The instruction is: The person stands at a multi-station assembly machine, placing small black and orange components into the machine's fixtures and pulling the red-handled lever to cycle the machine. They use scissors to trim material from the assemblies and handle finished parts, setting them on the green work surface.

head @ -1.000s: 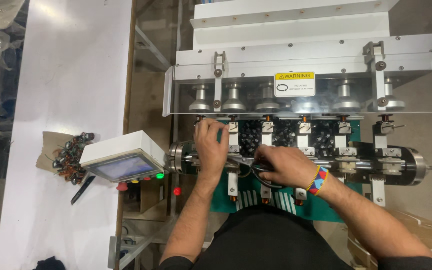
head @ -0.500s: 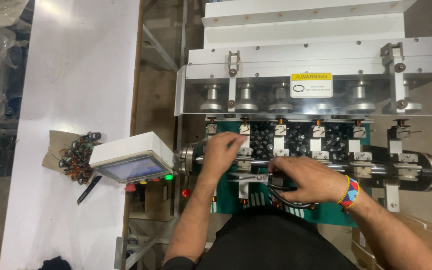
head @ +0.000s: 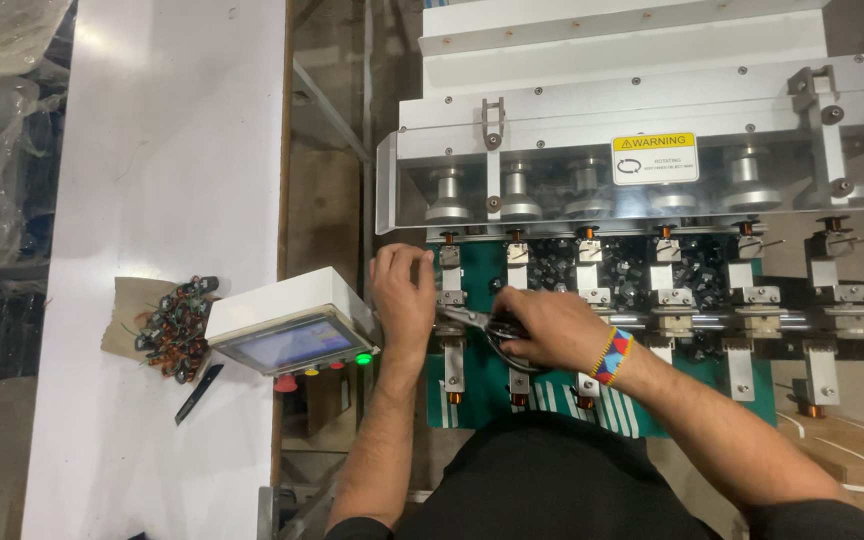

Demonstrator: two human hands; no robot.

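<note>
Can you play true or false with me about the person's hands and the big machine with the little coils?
1. The right hand holds scissors. True: the dark handles sit in its fingers and the metal blades point left.
2. The left hand rests on the white table. False: it is at the machine's leftmost metal holder.
3. A beaded wristband is on the right wrist. True.
4. The pile of small coil parts lies on the green mat. False: it lies on brown paper on the white table, left of the control box.
5. A green light glows on the control box. True.
</note>
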